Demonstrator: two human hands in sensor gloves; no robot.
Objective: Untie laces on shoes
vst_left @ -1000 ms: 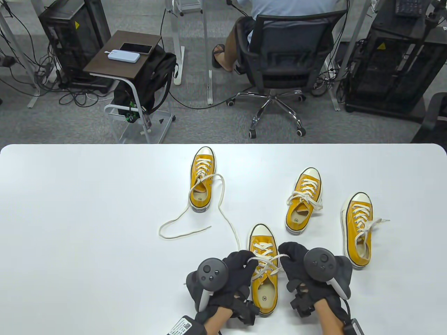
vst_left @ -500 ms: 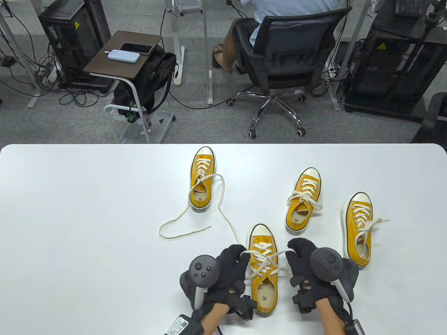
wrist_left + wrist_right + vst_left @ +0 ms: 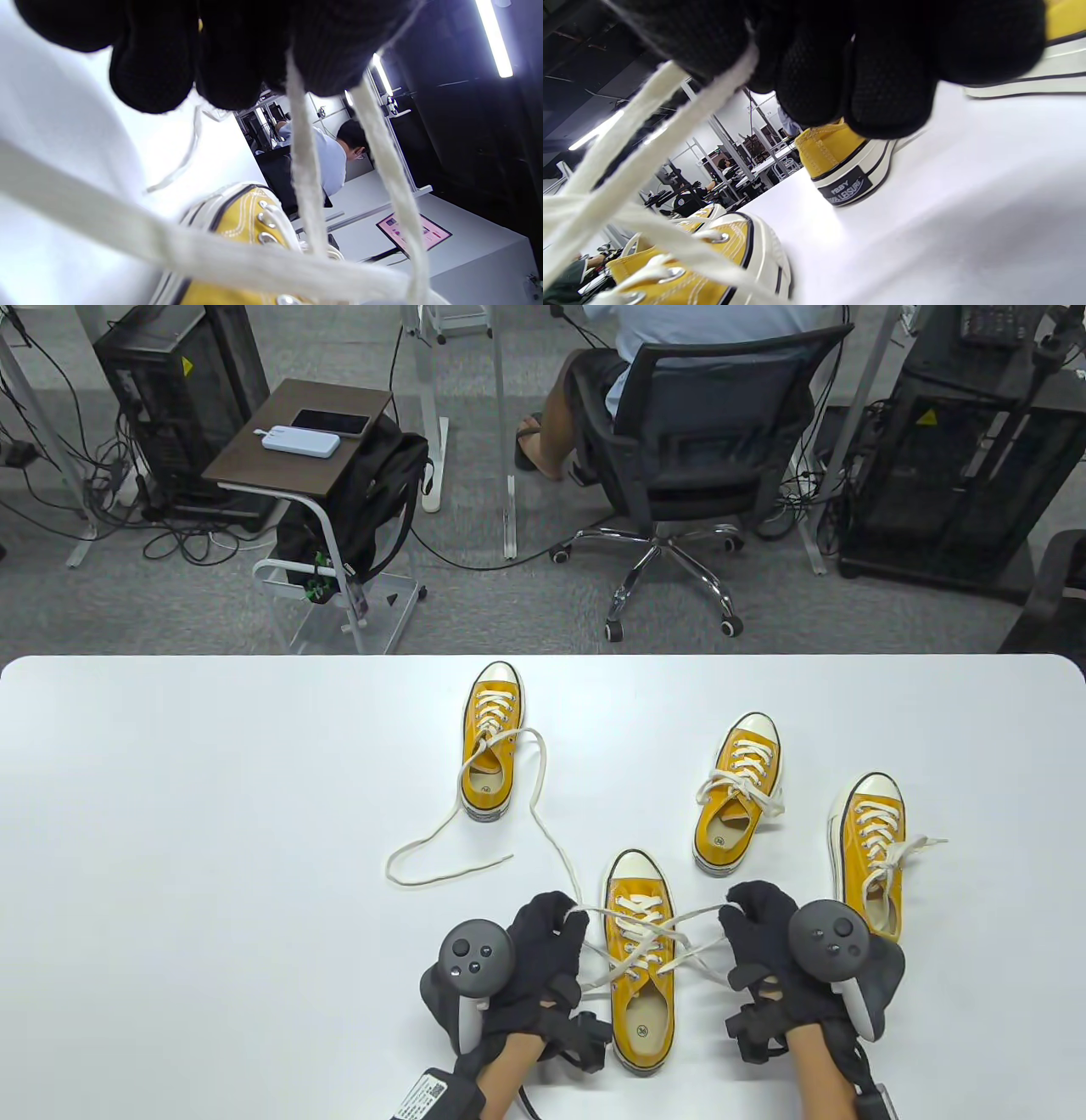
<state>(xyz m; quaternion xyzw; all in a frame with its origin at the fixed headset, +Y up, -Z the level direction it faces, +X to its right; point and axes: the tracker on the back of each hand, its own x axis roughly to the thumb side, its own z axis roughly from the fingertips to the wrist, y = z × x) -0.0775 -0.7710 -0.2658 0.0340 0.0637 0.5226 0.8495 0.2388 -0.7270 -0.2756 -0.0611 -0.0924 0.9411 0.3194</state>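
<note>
At the near edge of the white table [image 3: 170, 814], the gloved fingertips [image 3: 322, 63] of the left hand [image 3: 543, 954] pinch a cream lace [image 3: 632, 912] of the nearest shoe [image 3: 641, 963], and two strands hang from that pinch in the left wrist view. The right hand [image 3: 764, 942] pinches the lace's other side between its fingertips [image 3: 683, 46], with two strands running down from the glove toward the eyelets. The hands sit on either side of this yellow sneaker, and the lace stretches across its tongue between them, with loose slack drooping over the eyelets (whether a knot remains in the middle is hard to tell, since the strands cross there). A dark tracker [image 3: 475, 963] rides on the back of the left hand, and another tracker [image 3: 831, 946] on the right.

Beyond the hands, a far-left shoe [image 3: 489, 746] stands with its loose lace [image 3: 441, 840] spilled across the table in long curves, one end reaching almost to the left hand. A middle shoe [image 3: 736, 793] sits to the right with a bow tied over its tongue. A far-right shoe [image 3: 872, 857] stands just beside the right hand, also bowed, its heel hidden behind that hand's tracker.
</note>
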